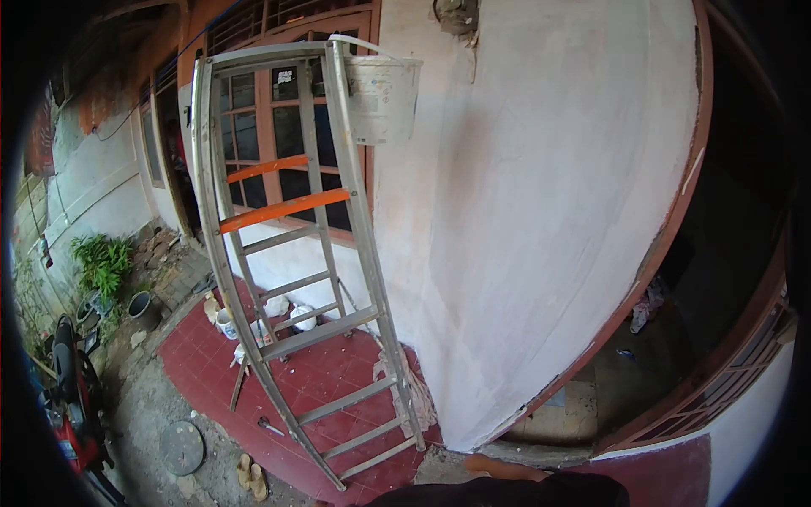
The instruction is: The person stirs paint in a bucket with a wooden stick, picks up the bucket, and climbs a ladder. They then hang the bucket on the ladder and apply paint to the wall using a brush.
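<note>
A metal stepladder point(317, 340) with two orange crossbars point(283, 211) stands in front of me on the red tiled floor. A white, paint-smeared bucket point(380, 100) hangs by its top, against the wall. Along the bottom edge, my dark clothing point(515, 494) shows, with a strip of bare skin point(505, 467) beside it, seemingly part of my right arm; I cannot tell what its fingers do. My left hand is out of view.
White pots and bags point(302, 318) lie on the tiles behind the ladder, with a crumpled cloth point(405, 384) by the wall corner. Sandals point(252, 477) and a motorcycle point(78, 397) stand at left. A dark doorway point(701, 253) opens right of the whitish wall point(541, 169).
</note>
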Demonstrator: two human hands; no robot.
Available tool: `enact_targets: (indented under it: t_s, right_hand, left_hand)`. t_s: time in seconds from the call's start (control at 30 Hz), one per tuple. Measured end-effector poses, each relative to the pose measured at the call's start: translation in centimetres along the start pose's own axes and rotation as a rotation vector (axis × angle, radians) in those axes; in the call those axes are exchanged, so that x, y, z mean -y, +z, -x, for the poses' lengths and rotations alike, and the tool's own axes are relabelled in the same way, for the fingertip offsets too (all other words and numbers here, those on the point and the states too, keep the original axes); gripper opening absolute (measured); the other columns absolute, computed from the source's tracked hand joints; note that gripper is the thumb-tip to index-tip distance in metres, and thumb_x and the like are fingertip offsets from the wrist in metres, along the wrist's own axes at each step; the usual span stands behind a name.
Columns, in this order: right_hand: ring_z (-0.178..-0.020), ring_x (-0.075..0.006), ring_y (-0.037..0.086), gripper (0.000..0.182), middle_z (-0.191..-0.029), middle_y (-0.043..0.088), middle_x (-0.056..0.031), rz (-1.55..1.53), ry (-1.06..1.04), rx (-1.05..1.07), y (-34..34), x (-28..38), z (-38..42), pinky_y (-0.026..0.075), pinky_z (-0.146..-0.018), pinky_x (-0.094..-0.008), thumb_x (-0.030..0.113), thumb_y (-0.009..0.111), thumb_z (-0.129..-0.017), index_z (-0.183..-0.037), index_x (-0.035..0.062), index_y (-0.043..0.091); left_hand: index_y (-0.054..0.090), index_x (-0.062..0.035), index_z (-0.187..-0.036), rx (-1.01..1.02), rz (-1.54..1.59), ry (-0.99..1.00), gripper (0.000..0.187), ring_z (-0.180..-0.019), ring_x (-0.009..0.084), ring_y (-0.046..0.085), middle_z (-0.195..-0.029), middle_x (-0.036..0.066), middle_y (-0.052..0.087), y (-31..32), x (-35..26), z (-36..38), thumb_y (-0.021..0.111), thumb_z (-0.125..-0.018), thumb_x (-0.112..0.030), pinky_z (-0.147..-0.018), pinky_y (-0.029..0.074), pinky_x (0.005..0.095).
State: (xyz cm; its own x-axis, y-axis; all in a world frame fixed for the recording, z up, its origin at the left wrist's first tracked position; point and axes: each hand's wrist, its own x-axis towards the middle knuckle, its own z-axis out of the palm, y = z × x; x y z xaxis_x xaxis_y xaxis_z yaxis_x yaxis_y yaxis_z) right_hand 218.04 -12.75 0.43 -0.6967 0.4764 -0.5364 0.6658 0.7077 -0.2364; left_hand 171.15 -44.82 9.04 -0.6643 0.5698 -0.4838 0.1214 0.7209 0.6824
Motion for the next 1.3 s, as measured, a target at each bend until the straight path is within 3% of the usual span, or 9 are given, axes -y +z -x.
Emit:
enact_targets:
  t_s: [0.07, 0.13, 0.27, 0.33, 0.47, 0.67, 0.87, 1.0, 1.3]
  right_hand:
    - [-0.069, -0.0309, 0.067, 0.021, -0.075, 0.070, -0.0134, 0.160, -0.079, -0.069, 0.7, -1.0, -3.0, 0.051, -0.063, -0.0442, 0.030, 0.063, -0.075, -0.077, 0.0102, 0.072]
    - [-0.072, -0.0320, 0.068, 0.021, -0.077, 0.070, -0.0156, -0.346, 0.118, -0.125, -3.6, 0.8, -3.9, 0.052, -0.066, -0.0461, 0.028, 0.062, -0.077, -0.075, 0.0093, 0.071]
    - [-0.096, -0.0337, 0.067, 0.047, -0.101, 0.069, -0.0186, -0.646, 0.324, -0.524, -14.6, 3.7, -7.9, 0.053, -0.085, -0.0413, 0.044, 0.069, -0.086, -0.109, 0.0024, 0.063]
    - [-0.095, -0.0351, 0.065, 0.054, -0.100, 0.067, -0.0212, -0.749, 0.256, -0.773, -21.6, 4.2, -11.2, 0.052, -0.082, -0.0433, 0.050, 0.068, -0.087, -0.104, -0.0002, 0.059]
    - [-0.112, -0.0300, 0.056, 0.071, -0.124, 0.056, -0.0213, -0.858, 0.064, -1.210, -38.9, 8.3, -13.4, 0.049, -0.088, -0.0397, 0.052, 0.069, -0.089, -0.130, -0.0037, 0.051]
    - [-0.136, -0.0308, 0.043, 0.080, -0.145, 0.045, -0.0233, -1.192, -0.221, -1.138, -54.3, 14.1, -15.1, 0.035, -0.112, -0.0390, 0.050, 0.058, -0.098, -0.153, 0.0021, 0.025]
    - [-0.087, -0.0208, 0.065, 0.085, -0.094, 0.068, -0.0124, -1.572, -0.533, -0.670, -57.1, 17.5, -16.3, 0.049, -0.085, -0.0320, 0.072, 0.020, -0.098, -0.119, 0.0001, 0.060]
    - [-0.068, -0.0177, 0.062, 0.085, -0.070, 0.064, -0.0062, -1.531, -0.296, -0.799, -56.7, 17.7, -16.2, 0.049, -0.068, -0.0303, 0.076, 0.018, -0.096, -0.084, 0.0049, 0.064]
    - [-0.071, -0.0184, 0.060, 0.086, -0.074, 0.063, -0.0054, -1.544, -0.235, -0.987, -56.2, 17.1, -18.2, 0.049, -0.071, -0.0304, 0.076, 0.021, -0.096, -0.090, 0.0038, 0.066]
  left_hand:
    - [0.066, 0.0075, -0.085, 0.028, 0.010, -0.076, 0.029, -0.064, 0.0272, 0.070, -0.072, 0.017, 0.070, 0.8, 3.7, -0.4, 0.063, -0.089, -0.021, -0.061, 0.057, 0.0360]
    - [0.066, 0.0078, -0.085, 0.052, 0.037, -0.166, 0.029, -0.063, 0.0268, 0.071, -0.071, 0.016, 0.070, 1.2, 6.3, -0.7, 0.063, -0.089, -0.021, -0.061, 0.057, 0.0357]
    - [0.067, 0.0077, -0.087, 0.034, 0.091, -0.230, 0.032, -0.054, 0.0264, 0.069, -0.066, 0.018, 0.069, -0.9, 6.2, -2.8, 0.062, -0.084, -0.024, -0.057, 0.056, 0.0406]
    - [0.067, 0.0032, -0.097, -0.211, -0.002, 0.068, 0.035, -0.081, 0.0377, 0.070, -0.083, 0.024, 0.070, -2.4, 4.6, -6.3, 0.063, -0.087, -0.030, -0.073, 0.055, 0.0459]
    - [0.057, 0.0044, -0.103, -0.558, 0.237, 0.558, 0.036, -0.082, 0.0328, 0.057, -0.088, 0.018, 0.057, -10.3, -14.4, -8.0, 0.067, -0.094, -0.029, -0.077, 0.046, 0.0406]
    - [0.037, 0.0097, -0.140, -0.773, 0.353, 0.846, 0.078, -0.124, 0.0362, 0.050, -0.133, 0.027, 0.047, -18.6, -34.8, -8.4, 0.073, -0.090, -0.039, -0.104, 0.041, 0.0419]
    - [0.047, -0.0009, -0.124, -0.728, 0.339, 0.795, 0.047, -0.086, 0.0239, 0.063, -0.092, 0.016, 0.062, -19.8, -41.2, -8.5, 0.069, -0.094, -0.030, -0.076, 0.050, 0.0362]
    - [0.046, -0.0010, -0.126, -0.706, 0.404, 0.692, 0.049, -0.085, 0.0397, 0.062, -0.098, 0.024, 0.060, -19.4, -40.4, -10.2, 0.069, -0.089, -0.023, -0.078, 0.049, 0.0445]
    - [0.045, -0.0014, -0.117, -0.645, 0.414, 0.710, 0.039, -0.081, 0.0367, 0.060, -0.092, 0.021, 0.057, -19.7, -40.5, -9.6, 0.066, -0.085, -0.008, -0.076, 0.049, 0.0430]
